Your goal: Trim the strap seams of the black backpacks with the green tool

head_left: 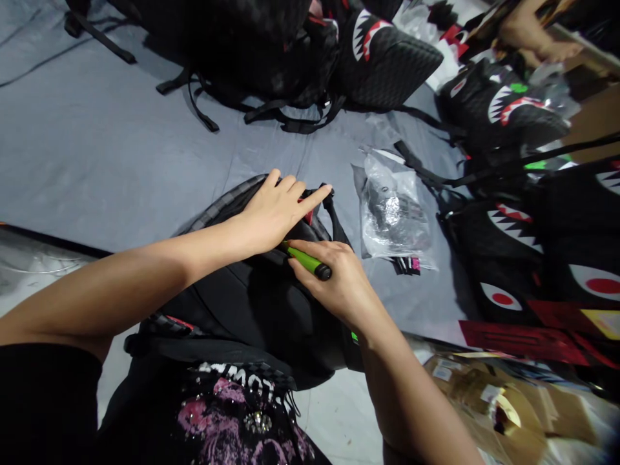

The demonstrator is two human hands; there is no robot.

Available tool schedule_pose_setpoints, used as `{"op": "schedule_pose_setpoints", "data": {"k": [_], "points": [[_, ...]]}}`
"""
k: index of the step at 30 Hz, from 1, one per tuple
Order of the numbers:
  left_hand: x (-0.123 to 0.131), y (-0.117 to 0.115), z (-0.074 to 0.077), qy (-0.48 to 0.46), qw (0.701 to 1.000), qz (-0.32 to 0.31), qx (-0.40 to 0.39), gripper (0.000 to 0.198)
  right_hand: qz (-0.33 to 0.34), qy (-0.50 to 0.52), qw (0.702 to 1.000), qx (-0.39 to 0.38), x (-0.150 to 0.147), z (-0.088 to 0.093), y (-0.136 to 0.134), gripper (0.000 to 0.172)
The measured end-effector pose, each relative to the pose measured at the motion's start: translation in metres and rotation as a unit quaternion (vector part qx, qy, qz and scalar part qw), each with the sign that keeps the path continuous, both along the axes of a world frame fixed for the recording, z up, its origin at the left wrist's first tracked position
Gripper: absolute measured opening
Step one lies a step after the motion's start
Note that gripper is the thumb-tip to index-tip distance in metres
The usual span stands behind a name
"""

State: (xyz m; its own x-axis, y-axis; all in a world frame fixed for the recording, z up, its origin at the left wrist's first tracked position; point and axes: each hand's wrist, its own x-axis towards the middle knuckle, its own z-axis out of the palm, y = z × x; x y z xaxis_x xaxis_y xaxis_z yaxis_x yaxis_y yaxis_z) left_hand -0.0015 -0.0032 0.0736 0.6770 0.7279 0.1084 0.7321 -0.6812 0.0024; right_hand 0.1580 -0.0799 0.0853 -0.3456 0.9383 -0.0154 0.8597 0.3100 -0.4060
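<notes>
A black backpack (252, 303) with checkered trim lies at the front edge of the grey-covered table, its back panel facing up. My left hand (281, 210) rests on its upper part, fingers spread, with a bit of red showing beside them. Just below, my right hand (334, 274) holds a green tool (307, 260) with a black end; its tip meets the bag near my left wrist and is partly hidden.
Shark-face bags (387, 64) and dark backpacks line the far side. A clear plastic packet (394, 210) lies right of the backpack. More shark-face bags (508, 239) fill the right, above cardboard boxes (542, 407). Another person's arm (527, 29) shows at top right.
</notes>
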Motion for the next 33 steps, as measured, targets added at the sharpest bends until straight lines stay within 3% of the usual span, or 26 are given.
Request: {"op": "schedule_pose_setpoints", "data": {"k": [11,21,33], "points": [[0.000,0.000,0.003,0.014,1.000,0.003,-0.012,0.072,-0.008,-0.047,0.999,-0.012,-0.003,0.005,0.001,0.025],[-0.002,0.000,0.003,0.010,1.000,-0.004,-0.008,0.070,-0.020,0.014,1.000,0.010,-0.003,-0.002,-0.002,0.025],[-0.003,0.000,0.001,0.002,1.000,-0.005,-0.004,0.073,-0.047,-0.001,0.999,0.022,-0.003,-0.006,-0.004,0.023]]}}
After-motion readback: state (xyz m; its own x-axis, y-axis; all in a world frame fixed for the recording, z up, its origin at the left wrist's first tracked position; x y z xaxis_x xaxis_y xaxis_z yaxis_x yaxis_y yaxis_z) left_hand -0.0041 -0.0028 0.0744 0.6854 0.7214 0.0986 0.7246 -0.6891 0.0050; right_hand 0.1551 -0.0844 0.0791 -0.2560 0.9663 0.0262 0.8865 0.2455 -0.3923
